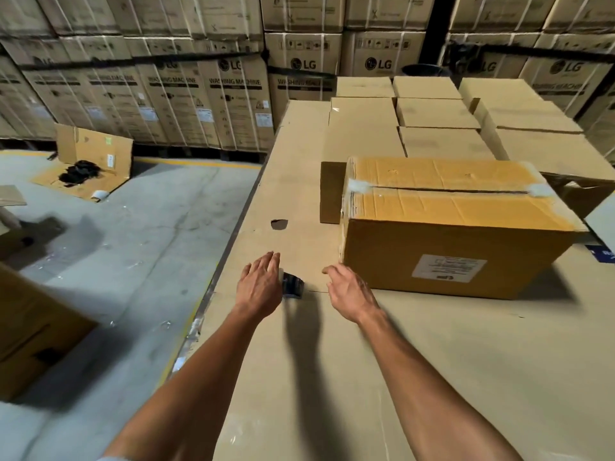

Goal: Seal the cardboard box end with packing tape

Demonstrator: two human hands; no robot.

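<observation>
I am looking down along two bare forearms reaching out over a tabletop (432,377) that is covered in flat cardboard sheeting. My left hand (261,284) is resting palm down against a dark roll of packing tape (293,286), which is sitting on the tabletop just right of that hand; the fingers (266,261) are lying close together and pointing away from me, and I cannot tell whether they are actually gripping the roll or only touching its side. My right hand (347,291) is hovering palm down just beside the tape, with its fingers loosely curled and slightly apart, holding nothing. The cardboard box (456,224) is sitting on the tabletop to the right of and beyond both hands, its near left corner close to my right fingertips. Its top flaps are lying shut with a dark seam showing between them, clear tape is wrinkling at both ends of that seam, and a white label (449,267) is facing me on the near side. Behind it, smaller plain cartons (432,114) are lying in rows, and stacked washing machine cartons (186,94) are lining the back wall.
</observation>
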